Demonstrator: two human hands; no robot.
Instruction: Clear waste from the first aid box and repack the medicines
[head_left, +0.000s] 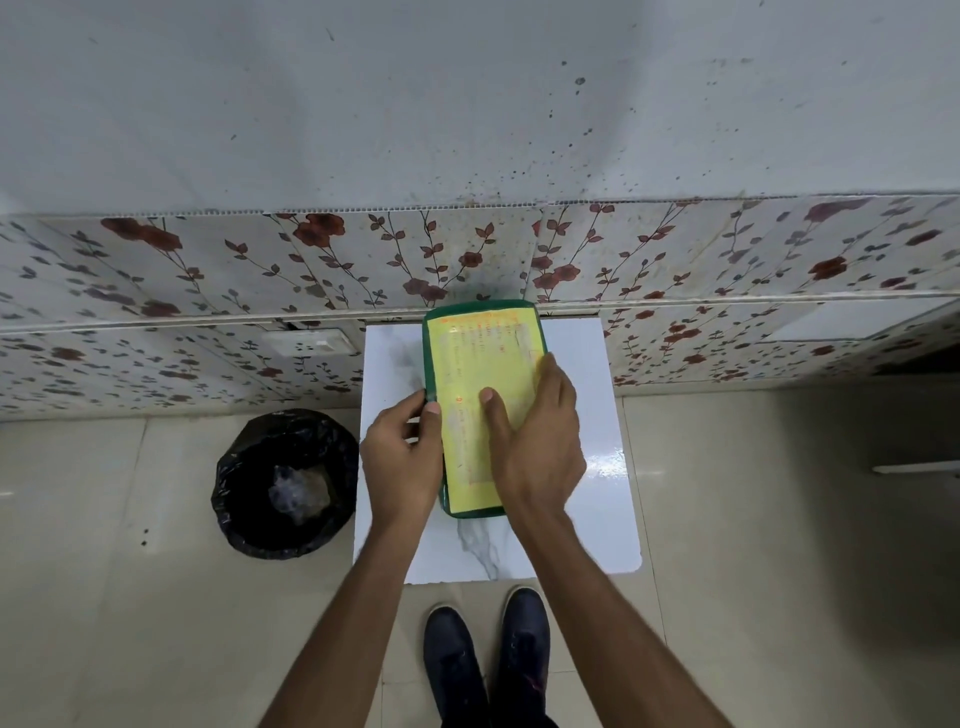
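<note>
A green first aid box with a yellow printed label on its lid lies closed on a small white marble-patterned table. My left hand grips the box's left edge, thumb on the lid. My right hand lies over the lid's right side, thumb pressed on the yellow label, fingers wrapped around the right edge. The box's contents are hidden.
A bin lined with a black bag stands on the floor left of the table, with crumpled clear waste inside. A floral-tiled wall rises right behind the table. My dark shoes stand at the table's near edge.
</note>
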